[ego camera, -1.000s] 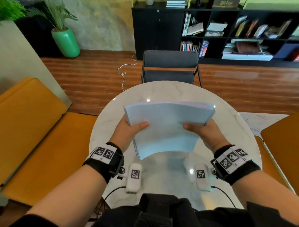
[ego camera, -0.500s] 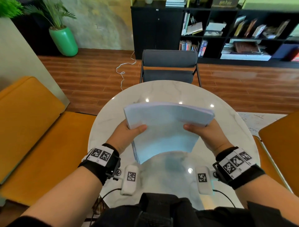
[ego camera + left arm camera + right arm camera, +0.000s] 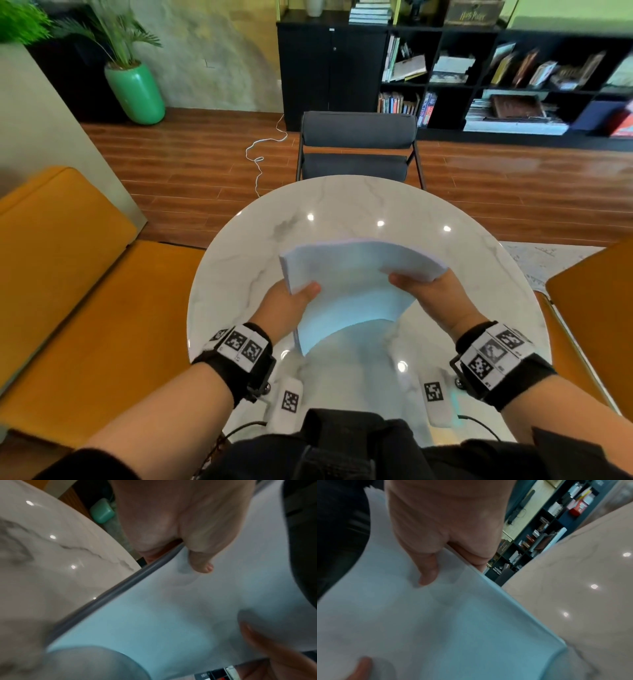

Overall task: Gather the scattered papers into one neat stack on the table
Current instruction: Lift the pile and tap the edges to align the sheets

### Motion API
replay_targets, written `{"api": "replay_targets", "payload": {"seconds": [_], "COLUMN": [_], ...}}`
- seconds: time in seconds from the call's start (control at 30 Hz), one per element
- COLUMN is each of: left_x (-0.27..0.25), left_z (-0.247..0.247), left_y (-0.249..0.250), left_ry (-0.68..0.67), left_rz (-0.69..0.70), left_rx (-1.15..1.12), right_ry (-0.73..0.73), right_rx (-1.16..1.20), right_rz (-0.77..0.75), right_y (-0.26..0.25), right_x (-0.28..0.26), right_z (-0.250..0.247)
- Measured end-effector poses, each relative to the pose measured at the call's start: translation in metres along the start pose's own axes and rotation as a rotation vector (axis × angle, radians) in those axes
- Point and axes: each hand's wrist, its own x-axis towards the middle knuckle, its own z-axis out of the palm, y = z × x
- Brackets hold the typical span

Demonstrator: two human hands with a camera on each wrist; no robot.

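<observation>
While both hands hold the papers above the table, status reads left to right as follows.

left hand: left hand (image 3: pixel 286 308) grips the 9 o'clock edge of the paper stack (image 3: pixel 346 284); thumb on the top sheet, fingers curled underneath. The left wrist view shows the thumb (image 3: pixel 200 561) pressing the sheet face.
stack position: held above the table (image 3: pixel 239 267), roughly over its centre and a bit toward 6 o'clock. Far edge at 12 o'clock is raised. Whether the near edge at 6 o'clock touches the marble, cannot tell; it sits very close to its own reflection.
stack shape: sheets bow downward between the two grips. Edges look mostly flush at 9 o'clock in the left wrist view; the corner at 12 o'clock in the right wrist view shows slight fanning.
right hand: right hand (image 3: pixel 435 301) pinches the 3 o'clock edge, thumb on top, fingers below. The right wrist view confirms the thumb (image 3: pixel 428 569) on the sheet.
table surface: no loose sheets visible on the marble in any view.
done (judgement): gathering looks complete, all visible paper is in one bundle.
left (judgement): square the edges, probably by tapping the near edge on the marble, then lay the stack flat and let go.
risk (judgement): glossy top, bowed sheets; stack could slide or splay on release unless set down level.
</observation>
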Motion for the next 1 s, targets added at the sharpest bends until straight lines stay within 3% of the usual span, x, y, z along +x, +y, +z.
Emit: {"api": "replay_targets", "payload": {"seconds": [0.07, 0.13, 0.23, 0.3, 0.37, 0.43, 0.63, 0.83, 0.93, 1.0], "left_x": [0.004, 0.008, 0.011, 0.01, 0.004, 0.002, 0.006, 0.004, 0.004, 0.003], "left_z": [-0.003, -0.012, -0.02, -0.015, -0.009, -0.015, -0.071, -0.063, -0.051, -0.043], "left_y": [0.01, 0.028, 0.06, 0.079, 0.093, 0.095, 0.055, 0.029, 0.026, 0.026], "left_ry": [0.062, 0.047, -0.043, -0.132, -0.17, -0.183, -0.142, -0.355, -0.37, -0.296], "left_rz": [0.025, 0.122, 0.344, 0.476, 0.526, 0.441, 0.103, -0.076, -0.171, -0.228], "left_rx": [0.05, 0.278, 0.825, 0.976, 0.995, 0.882, 0.66, -0.402, -0.475, -0.408], "right_ry": [0.025, 0.023, -0.15, -0.311, -0.321, -0.236, -0.118, -0.179, -0.238, -0.261], "right_rx": [-0.043, -0.205, -0.473, -0.688, -0.724, -0.601, -0.12, 0.267, 0.255, 0.206], "right_rz": [-0.039, -0.149, -0.244, -0.254, -0.323, -0.326, -0.087, 0.055, 0.215, 0.309], "right_y": [-0.016, -0.048, -0.093, -0.109, -0.111, -0.105, -0.072, -0.046, -0.034, -0.025], "right_x": [0.001, 0.002, 0.004, 0.001, 0.0, 0.001, 0.005, 0.01, 0.01, 0.009], "right_z": [-0.006, -0.015, -0.018, -0.008, 0.002, -0.001, -0.056, -0.07, -0.059, -0.053]}}
